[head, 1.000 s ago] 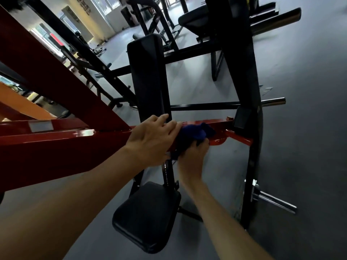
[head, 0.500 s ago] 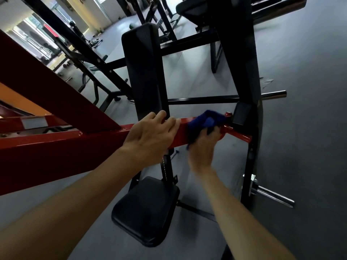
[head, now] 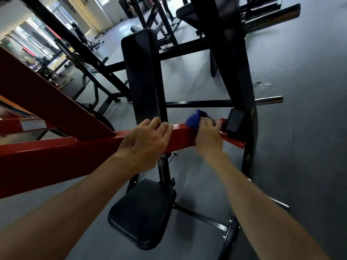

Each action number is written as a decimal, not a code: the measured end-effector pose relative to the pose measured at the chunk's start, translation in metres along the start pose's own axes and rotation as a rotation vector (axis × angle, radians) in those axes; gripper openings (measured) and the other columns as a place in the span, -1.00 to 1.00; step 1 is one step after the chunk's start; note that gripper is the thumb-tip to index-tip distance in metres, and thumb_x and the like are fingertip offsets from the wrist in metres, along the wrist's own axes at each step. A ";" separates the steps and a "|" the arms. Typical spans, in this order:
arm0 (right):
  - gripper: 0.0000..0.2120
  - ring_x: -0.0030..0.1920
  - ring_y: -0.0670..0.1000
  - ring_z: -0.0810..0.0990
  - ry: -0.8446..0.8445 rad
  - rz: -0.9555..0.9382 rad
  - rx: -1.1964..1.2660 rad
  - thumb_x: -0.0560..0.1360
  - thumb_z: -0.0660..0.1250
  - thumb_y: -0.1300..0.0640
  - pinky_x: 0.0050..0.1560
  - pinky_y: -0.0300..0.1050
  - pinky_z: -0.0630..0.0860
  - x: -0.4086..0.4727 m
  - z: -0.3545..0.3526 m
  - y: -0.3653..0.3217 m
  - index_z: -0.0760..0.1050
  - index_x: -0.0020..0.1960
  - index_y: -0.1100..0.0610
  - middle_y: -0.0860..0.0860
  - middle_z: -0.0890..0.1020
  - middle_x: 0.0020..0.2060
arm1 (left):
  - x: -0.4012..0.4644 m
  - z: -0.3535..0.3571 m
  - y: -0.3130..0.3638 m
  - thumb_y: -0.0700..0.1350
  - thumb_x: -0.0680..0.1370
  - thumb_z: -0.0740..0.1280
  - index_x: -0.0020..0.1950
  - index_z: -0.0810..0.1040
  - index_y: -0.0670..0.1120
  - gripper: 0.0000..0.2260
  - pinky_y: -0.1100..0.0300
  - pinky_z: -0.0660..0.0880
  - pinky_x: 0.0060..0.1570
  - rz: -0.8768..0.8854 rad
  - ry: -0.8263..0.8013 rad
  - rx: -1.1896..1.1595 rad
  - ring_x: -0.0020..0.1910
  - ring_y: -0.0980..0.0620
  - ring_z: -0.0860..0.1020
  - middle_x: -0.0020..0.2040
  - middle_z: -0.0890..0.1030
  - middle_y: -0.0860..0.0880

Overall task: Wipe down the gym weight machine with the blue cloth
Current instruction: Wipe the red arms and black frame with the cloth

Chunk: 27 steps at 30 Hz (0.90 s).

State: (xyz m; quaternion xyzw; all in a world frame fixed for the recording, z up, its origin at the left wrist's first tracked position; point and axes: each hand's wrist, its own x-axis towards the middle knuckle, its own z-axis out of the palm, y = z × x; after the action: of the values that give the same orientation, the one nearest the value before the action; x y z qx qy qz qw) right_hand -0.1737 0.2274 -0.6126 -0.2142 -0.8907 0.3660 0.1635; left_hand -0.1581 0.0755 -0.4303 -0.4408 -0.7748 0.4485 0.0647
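Observation:
The weight machine's red arm (head: pixel 180 136) runs from the lower left to a black pad (head: pixel 234 121) on the black upright frame (head: pixel 232 59). My left hand (head: pixel 146 139) grips the top of the red arm, fingers curled over its far edge. Just to the right, my right hand (head: pixel 208 136) holds the bunched blue cloth (head: pixel 193 120) against the top of the red arm near its end. Most of the cloth lies under my fingers. The right hand is blurred.
A black back pad (head: pixel 140 72) stands upright behind the red arm, with a black seat (head: pixel 140 212) below it. Chrome weight pegs (head: pixel 270 100) stick out of the frame to the right. Other black machines (head: pixel 161 25) stand behind on the grey floor (head: pixel 304 147).
My right hand has slid the blue cloth to the right along the red arm, from beside my left hand toward the arm's end. My left hand has kept its grip.

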 end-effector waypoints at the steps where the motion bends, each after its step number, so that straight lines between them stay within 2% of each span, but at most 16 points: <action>1: -0.56 0.37 0.28 0.29 -0.079 0.071 -0.018 0.56 0.23 0.33 0.29 0.21 0.46 0.011 -0.005 0.012 0.30 0.42 0.22 0.18 0.44 0.34 | 0.000 0.001 0.000 0.11 0.53 0.38 0.56 0.22 -0.21 -0.27 -0.08 0.39 0.34 0.005 0.003 0.007 0.31 -0.18 0.42 0.41 0.44 -0.20; 5: -0.59 0.39 0.31 0.29 -0.156 0.132 -0.033 0.57 0.24 0.30 0.33 0.19 0.38 0.014 -0.014 -0.003 0.31 0.40 0.23 0.20 0.41 0.35 | -0.003 0.001 0.001 0.13 0.58 0.32 0.60 0.12 -0.22 -0.26 -0.07 0.34 0.38 0.025 0.033 0.035 0.37 -0.18 0.37 0.46 0.38 -0.21; 8: -0.60 0.38 0.30 0.30 -0.067 0.060 0.015 0.59 0.24 0.27 0.29 0.18 0.44 -0.012 -0.019 -0.031 0.34 0.42 0.17 0.14 0.45 0.36 | -0.007 -0.004 0.000 0.12 0.63 0.27 0.62 0.03 -0.24 -0.26 -0.05 0.26 0.45 0.048 0.034 0.045 0.46 -0.18 0.31 0.54 0.29 -0.22; 12: -0.55 0.37 0.27 0.30 -0.020 -0.103 0.024 0.53 0.38 0.23 0.31 0.13 0.45 -0.055 -0.033 -0.077 0.41 0.40 0.15 0.06 0.49 0.36 | -0.029 -0.012 -0.011 0.10 0.57 0.40 0.57 0.23 -0.26 -0.28 -0.01 0.40 0.38 -0.024 0.029 0.039 0.39 -0.16 0.40 0.44 0.43 -0.21; 15: -0.48 0.25 0.28 0.42 0.000 -0.227 0.053 0.35 0.59 0.15 0.17 0.13 0.53 -0.084 -0.049 -0.120 0.53 0.26 0.12 0.05 0.58 0.22 | -0.061 -0.020 -0.029 0.06 0.47 0.52 0.48 0.38 -0.29 -0.28 -0.02 0.47 0.30 -0.107 0.057 0.036 0.31 -0.18 0.47 0.34 0.52 -0.23; 18: -0.51 0.09 0.19 0.38 0.146 -0.520 0.236 0.11 0.66 0.30 -0.09 0.18 0.65 -0.109 -0.068 -0.152 0.63 0.01 0.23 0.15 0.68 -0.01 | -0.093 -0.032 -0.044 -0.02 0.39 0.57 0.44 0.43 -0.32 -0.28 -0.08 0.48 0.30 -0.158 0.103 0.074 0.33 -0.24 0.45 0.33 0.52 -0.29; 20: -0.57 0.09 0.19 0.38 0.114 -0.606 0.253 0.10 0.65 0.33 -0.15 0.18 0.66 -0.112 -0.071 -0.153 0.63 -0.06 0.26 0.17 0.67 0.03 | -0.106 -0.040 -0.050 -0.04 0.35 0.60 0.43 0.44 -0.34 -0.25 -0.09 0.48 0.30 -0.172 0.123 0.090 0.33 -0.24 0.42 0.32 0.52 -0.30; 22: -0.57 0.20 0.24 0.41 0.002 -0.519 0.164 0.31 0.58 0.25 0.03 0.16 0.62 -0.098 -0.066 -0.131 0.57 0.14 0.23 0.12 0.57 0.23 | -0.114 -0.048 -0.054 0.05 0.36 0.60 0.44 0.43 -0.32 -0.21 -0.09 0.44 0.34 -0.178 0.120 0.118 0.36 -0.23 0.40 0.34 0.50 -0.30; 24: -0.54 0.34 0.25 0.32 -0.079 -0.285 0.075 0.52 0.38 0.24 0.28 0.13 0.50 -0.077 -0.054 -0.096 0.40 0.40 0.20 0.09 0.43 0.39 | -0.120 -0.054 -0.059 0.12 0.42 0.54 0.49 0.38 -0.30 -0.21 -0.08 0.38 0.40 -0.196 0.124 0.138 0.41 -0.23 0.38 0.39 0.47 -0.28; 25: -0.55 0.37 0.26 0.29 -0.119 -0.167 0.075 0.56 0.28 0.28 0.33 0.14 0.45 -0.071 -0.055 -0.084 0.35 0.44 0.21 0.11 0.40 0.41 | -0.124 -0.057 -0.061 0.11 0.44 0.53 0.50 0.37 -0.29 -0.22 -0.08 0.36 0.42 -0.213 0.133 0.137 0.43 -0.24 0.37 0.41 0.45 -0.28; 27: -0.59 0.38 0.27 0.29 -0.126 -0.076 0.149 0.58 0.21 0.34 0.37 0.15 0.39 -0.068 -0.058 -0.085 0.37 0.42 0.24 0.15 0.43 0.39 | -0.131 -0.062 -0.068 0.09 0.44 0.54 0.51 0.36 -0.30 -0.21 -0.08 0.31 0.45 -0.267 0.153 0.140 0.45 -0.25 0.37 0.42 0.44 -0.29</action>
State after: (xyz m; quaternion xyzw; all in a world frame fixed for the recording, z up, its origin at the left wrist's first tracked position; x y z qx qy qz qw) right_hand -0.1118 0.1732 -0.5211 -0.1441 -0.8770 0.4375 0.1365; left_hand -0.0905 0.0036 -0.3041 -0.3611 -0.7861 0.4542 0.2129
